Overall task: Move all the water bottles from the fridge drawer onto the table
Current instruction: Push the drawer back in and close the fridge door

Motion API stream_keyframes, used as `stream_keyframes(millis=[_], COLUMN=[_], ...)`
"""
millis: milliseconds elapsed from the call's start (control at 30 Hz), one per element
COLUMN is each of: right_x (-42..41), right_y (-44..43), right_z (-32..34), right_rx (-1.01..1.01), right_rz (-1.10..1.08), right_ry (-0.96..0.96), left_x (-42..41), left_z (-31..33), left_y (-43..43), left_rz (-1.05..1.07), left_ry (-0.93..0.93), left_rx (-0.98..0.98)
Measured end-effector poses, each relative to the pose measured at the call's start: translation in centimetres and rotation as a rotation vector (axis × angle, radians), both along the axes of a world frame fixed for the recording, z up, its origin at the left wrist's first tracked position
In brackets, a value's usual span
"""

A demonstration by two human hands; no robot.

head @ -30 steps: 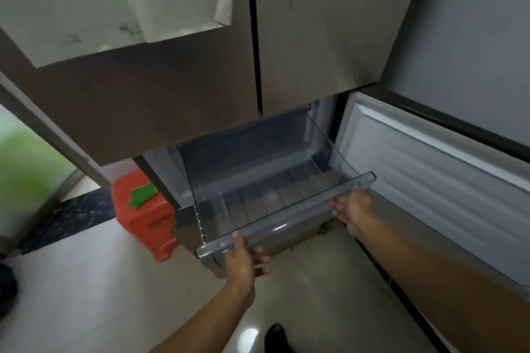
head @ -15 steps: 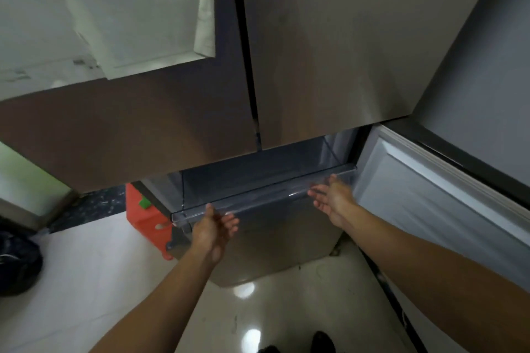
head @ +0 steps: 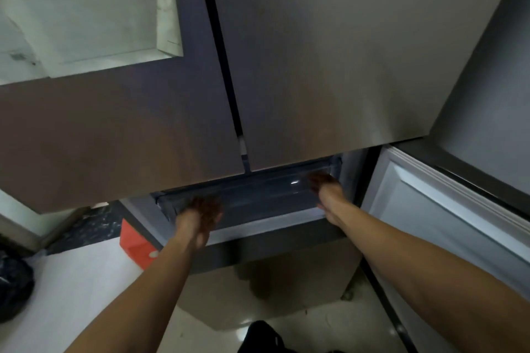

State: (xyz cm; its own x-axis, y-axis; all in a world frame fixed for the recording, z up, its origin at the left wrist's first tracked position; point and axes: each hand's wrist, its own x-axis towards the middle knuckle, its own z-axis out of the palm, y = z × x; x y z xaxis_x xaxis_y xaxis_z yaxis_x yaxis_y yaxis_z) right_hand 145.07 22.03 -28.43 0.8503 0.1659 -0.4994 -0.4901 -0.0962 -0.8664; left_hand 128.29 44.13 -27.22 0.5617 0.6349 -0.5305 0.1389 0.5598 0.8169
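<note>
**A:** What's at the far left?

**B:** A black bag on the pale floor. Above it, a white sheet is stuck to the left one of the two upper doors, and both are closed. Further in, a red box stands on the floor against the fridge's lower corner.

**A:** And the hands?

**B:** The left grip, a bare hand, is on the left end of the fridge drawer. Its fingers are straight and apart, and it presses on the front without clasping it.

**A:** Where is the drawer?

**B:** It's almost fully inside the lower compartment, just under the upper doors. Only its clear front wall and rim show. The inside is hidden, so I cannot tell what it holds.

**A:** And the other side?

**B:** The right grip touches the drawer's right end near the rim. It's dark and blurred there, but the fingers look stretched out and not curled round anything.

**A:** What's past that?

**B:** The lower door stands swung open at the right, its pale inner face turned this way. The right forearm runs alongside it.
</note>
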Motion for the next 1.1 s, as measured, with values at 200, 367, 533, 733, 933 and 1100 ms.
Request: stream_keyframes(millis=[200, 367, 533, 733, 933, 1100], right_x=[1.3, 1.9, 0.3, -4.6, -7.1, -8.9], right_y=[0.6, 0.2, -1.9, -8.1, -14.6, -22.6], right_z=[-0.4, -1.0, 0.8, 6.9, 13.1, 17.1], right_rx=[0.076, 0.044, -0.290, -0.649, -0.887, -1.022], right_rz=[0.030, 0.123, 0.254, 0.450, 0.334, 0.047], right_ry=[-0.094, -0.105, -0.197, -0.633, -0.992, -1.107], left_x=[0.7, -0.1, -2.1, -2.8, -0.4, 0.9], left_z=[-0.6, -0.9, 1.9, 5.8, 9.6, 11.1], left_y=[1.0, 1.5, -2.4, -7.1, -12.6, -17.5], left_rz=[-0.037, -0.064, -0.134, -0.452, -0.783, -0.934], left_ry=[-0.046, -0.070, 0.158, 0.314, 0.248, 0.155], left_rx=[0.074, 0.076, 0.138, 0.527, 0.940, 1.078])
